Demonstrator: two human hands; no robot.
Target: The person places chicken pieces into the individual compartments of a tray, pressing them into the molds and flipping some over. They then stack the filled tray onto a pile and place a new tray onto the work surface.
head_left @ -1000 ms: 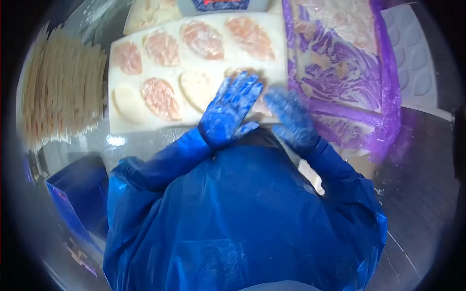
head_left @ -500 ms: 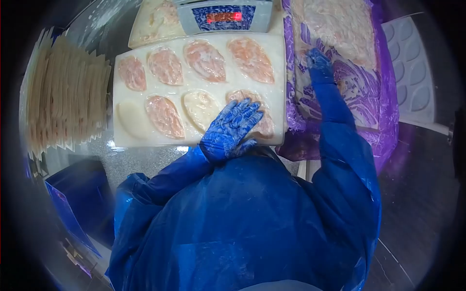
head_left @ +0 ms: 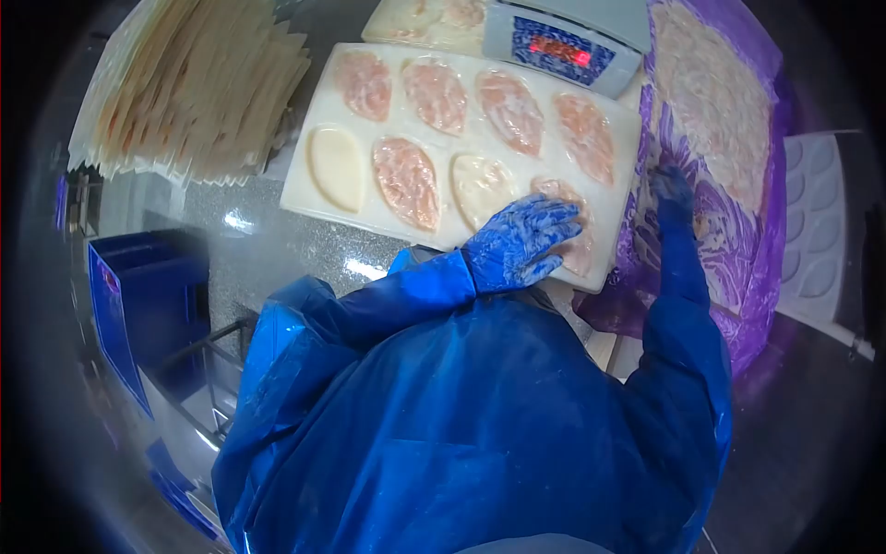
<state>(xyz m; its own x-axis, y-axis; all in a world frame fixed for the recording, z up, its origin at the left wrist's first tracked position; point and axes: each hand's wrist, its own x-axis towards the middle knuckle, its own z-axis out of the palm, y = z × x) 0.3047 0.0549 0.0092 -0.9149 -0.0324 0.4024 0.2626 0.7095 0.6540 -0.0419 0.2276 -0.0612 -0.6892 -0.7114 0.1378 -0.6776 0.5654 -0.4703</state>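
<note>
The white mould tray (head_left: 300,189) lies on the speckled counter (head_left: 277,249) straight ahead of the person, most of its leaf-shaped hollows packed with pink paste (head_left: 406,182). The left hand (head_left: 521,242) lies flat over the near right hollow, fingers spread, seemingly to press the filling level and pin the tray. The right hand (head_left: 672,185) is down in the purple bag (head_left: 738,268) just beside the tray, within easy reach; whether it grips anything cannot be told. A scale (head_left: 563,46) sits beyond.
</note>
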